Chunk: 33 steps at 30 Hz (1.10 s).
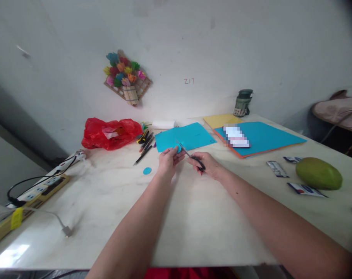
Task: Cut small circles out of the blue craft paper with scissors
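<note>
My left hand (170, 158) pinches a small blue paper piece (178, 147) between thumb and fingers. Black-handled scissors (198, 162) are in my right hand (206, 164), their blades angled up and left beside the paper piece. Behind both hands lies a blue paper sheet (184, 136), with a small curved mark near its right corner. A blue paper disc (147, 171) rests on the table, left of my left hand.
Pens (145, 149) and a red plastic bag (110, 133) lie at the back left, a power strip (48, 186) at the left edge. On the right are a phone (236, 135) on coloured sheets (271, 135), a bottle (242, 103), small packets (277, 169) and a green fruit (318, 173).
</note>
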Each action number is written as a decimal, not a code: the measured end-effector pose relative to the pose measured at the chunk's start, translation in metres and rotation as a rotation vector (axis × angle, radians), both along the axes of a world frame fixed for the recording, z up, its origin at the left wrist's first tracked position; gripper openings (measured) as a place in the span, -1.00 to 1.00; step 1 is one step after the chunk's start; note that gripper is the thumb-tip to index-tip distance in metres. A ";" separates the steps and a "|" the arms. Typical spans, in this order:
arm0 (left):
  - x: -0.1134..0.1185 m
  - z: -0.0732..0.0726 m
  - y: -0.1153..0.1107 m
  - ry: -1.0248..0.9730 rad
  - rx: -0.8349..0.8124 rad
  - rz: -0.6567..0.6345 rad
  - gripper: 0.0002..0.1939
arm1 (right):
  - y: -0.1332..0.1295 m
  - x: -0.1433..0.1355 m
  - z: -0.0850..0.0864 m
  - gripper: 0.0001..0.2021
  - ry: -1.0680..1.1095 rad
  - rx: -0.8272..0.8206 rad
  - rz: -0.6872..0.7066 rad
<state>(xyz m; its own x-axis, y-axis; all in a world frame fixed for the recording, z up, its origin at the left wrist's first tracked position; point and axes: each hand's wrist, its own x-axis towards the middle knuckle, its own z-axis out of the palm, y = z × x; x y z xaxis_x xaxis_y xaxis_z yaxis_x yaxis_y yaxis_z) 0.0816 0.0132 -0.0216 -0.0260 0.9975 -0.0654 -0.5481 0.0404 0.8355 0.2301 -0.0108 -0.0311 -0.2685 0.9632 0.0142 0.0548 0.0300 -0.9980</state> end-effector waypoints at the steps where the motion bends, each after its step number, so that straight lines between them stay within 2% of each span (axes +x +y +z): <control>1: -0.001 0.000 0.000 0.001 0.000 -0.002 -0.75 | 0.000 0.000 0.000 -0.76 -0.005 -0.003 0.000; 10: -0.004 0.000 0.001 0.001 -0.007 -0.015 -0.72 | 0.000 0.001 -0.001 -0.70 -0.007 -0.036 0.019; 21: -0.002 0.000 -0.002 0.046 0.014 -0.091 -0.72 | -0.004 0.002 0.005 -0.64 -0.050 -0.037 0.031; 33: -0.003 -0.001 -0.002 0.071 0.038 -0.139 -0.71 | -0.003 0.003 0.004 -0.67 -0.057 -0.011 0.035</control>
<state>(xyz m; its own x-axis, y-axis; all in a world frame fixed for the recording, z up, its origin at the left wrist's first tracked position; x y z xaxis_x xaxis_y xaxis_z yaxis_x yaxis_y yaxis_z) 0.0791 0.0113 -0.0231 0.1097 0.9935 -0.0304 -0.4790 0.0796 0.8742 0.2333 -0.0139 -0.0267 -0.3018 0.9533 -0.0126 0.1107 0.0219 -0.9936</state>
